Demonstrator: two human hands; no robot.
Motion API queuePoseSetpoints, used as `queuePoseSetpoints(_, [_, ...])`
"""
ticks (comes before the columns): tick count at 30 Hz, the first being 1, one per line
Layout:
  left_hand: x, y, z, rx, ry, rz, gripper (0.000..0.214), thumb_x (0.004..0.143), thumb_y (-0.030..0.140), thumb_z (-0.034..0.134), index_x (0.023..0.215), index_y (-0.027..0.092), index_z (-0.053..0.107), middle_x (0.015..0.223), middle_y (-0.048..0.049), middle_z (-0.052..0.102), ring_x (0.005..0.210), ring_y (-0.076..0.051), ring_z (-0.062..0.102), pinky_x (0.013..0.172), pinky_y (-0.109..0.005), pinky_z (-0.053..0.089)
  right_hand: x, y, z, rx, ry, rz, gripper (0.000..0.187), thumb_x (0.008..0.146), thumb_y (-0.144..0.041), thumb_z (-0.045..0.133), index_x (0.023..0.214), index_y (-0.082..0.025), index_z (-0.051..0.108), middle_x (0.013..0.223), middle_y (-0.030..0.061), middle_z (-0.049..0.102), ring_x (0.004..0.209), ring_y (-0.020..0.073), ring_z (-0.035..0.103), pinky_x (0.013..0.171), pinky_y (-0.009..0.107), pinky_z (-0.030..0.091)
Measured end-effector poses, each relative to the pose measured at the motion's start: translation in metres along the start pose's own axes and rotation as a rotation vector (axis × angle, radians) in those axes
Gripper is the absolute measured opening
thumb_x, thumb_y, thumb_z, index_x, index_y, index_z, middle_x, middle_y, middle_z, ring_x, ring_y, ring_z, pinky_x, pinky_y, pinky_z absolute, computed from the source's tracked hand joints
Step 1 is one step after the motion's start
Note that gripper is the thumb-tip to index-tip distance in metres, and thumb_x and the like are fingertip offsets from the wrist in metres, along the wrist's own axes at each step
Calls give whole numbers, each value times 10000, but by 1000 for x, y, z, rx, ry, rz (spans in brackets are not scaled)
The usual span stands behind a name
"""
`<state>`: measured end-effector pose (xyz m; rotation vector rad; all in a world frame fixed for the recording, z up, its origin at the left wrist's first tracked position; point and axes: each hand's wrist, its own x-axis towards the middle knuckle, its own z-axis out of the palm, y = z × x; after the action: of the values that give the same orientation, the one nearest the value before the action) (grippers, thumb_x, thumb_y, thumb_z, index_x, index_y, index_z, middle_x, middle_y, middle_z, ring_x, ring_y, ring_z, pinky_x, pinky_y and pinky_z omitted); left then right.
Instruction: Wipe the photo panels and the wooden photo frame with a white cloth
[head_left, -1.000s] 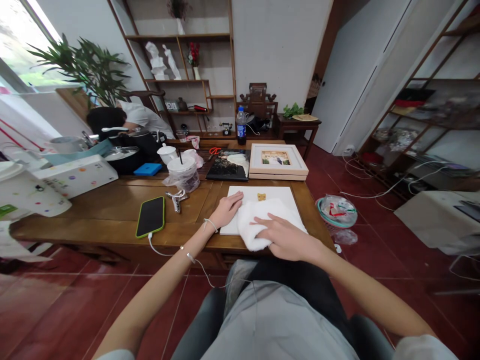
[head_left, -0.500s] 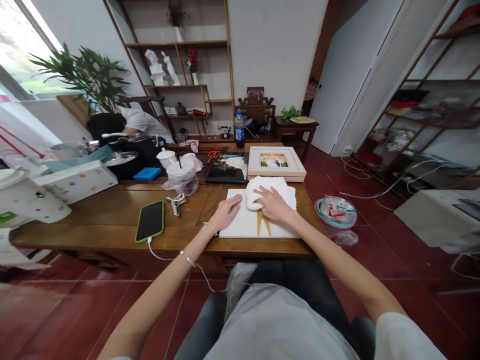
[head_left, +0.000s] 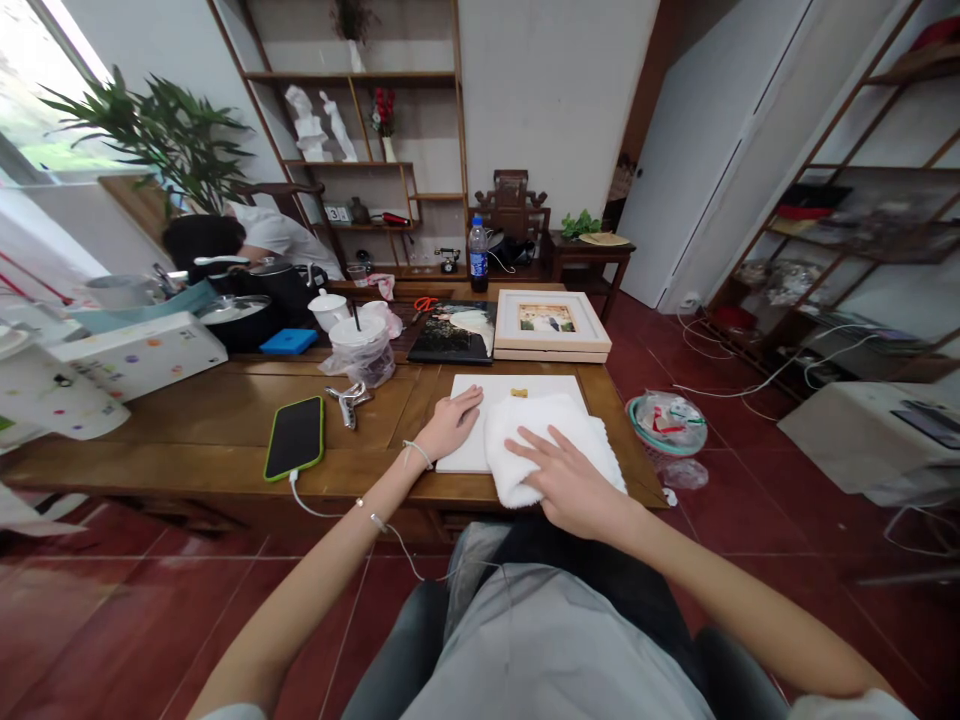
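A white board lies flat near the table's front edge. My left hand rests open on its left side, the fingers stretched out. My right hand holds a folded white towel from above, fingers spread over the cloth. The towel covers much of the board's right side and hangs past its near edge. Above the towel shows a small part of a gold-yellow shape on the board; its rest is covered.
Behind the board are a white picture frame and a dark photo panel. A phone with a cable, a bagged cup and a bottle stand about. A bin is on the right. Another person sits behind, left.
My right hand has slid the towel toward me, off the board's far part. The lower gold-yellow legs are now covered and its top shows. My left hand has stayed on the board.
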<state>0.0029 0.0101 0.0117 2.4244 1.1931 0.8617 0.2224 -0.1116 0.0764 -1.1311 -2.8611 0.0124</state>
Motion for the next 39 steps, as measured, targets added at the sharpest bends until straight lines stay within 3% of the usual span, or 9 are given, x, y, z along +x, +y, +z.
queuePoseSetpoints(6, [-5,1,-1,67,-80,-56,426,874,192,312,1280,200,440,1391,-60,393,1314,-190,298,1056,-479,228,31,26,2,33,13,86,459,649,-55,430,1043,-175,631,1383,76,390,1317,251,233,1050,509,175])
queuePoseSetpoints(11, [-4,-2,1,69,-83,-51,423,878,183,300,1277,204,440,1386,-61,403,1312,-183,302,1053,-448,239,76,54,9,1,48,190,503,676,-55,410,1137,-178,570,1376,88,398,1308,259,247,1022,529,205])
queuePoseSetpoints(14, [-3,-5,2,58,-69,-33,422,874,167,301,1265,206,454,1377,-61,415,1308,-182,309,1053,-429,251,90,58,12,-30,47,229,510,698,-63,416,1179,-176,543,1382,101,386,1310,280,230,1013,549,190])
queuePoseSetpoints(18, [-3,-5,2,48,-52,-18,420,872,162,304,1257,221,460,1371,-53,425,1306,-180,315,1060,-431,249,77,42,13,-54,47,153,446,695,-71,432,1092,-169,611,1371,105,400,1307,299,224,1017,558,169])
queuePoseSetpoints(27, [-4,-2,3,51,-32,-19,425,865,147,309,1260,185,460,1369,-81,424,1299,-192,329,1046,-452,270,-2,-15,-6,157,-25,-46,482,624,-48,426,1034,-182,639,1388,59,386,1332,247,189,1070,508,110])
queuePoseSetpoints(32, [-4,-3,3,55,-42,-16,423,864,155,314,1259,186,462,1364,-77,431,1299,-189,328,1052,-446,263,3,6,-1,258,19,-6,575,598,-26,391,1117,-181,585,1385,72,387,1325,177,225,1082,449,148])
queuePoseSetpoints(39, [-4,-4,1,43,-42,-19,420,868,176,316,1263,195,460,1367,-67,428,1298,-182,329,1067,-432,242,57,59,18,162,144,154,515,675,-44,386,1146,-161,560,1373,108,398,1320,231,235,1059,486,172])
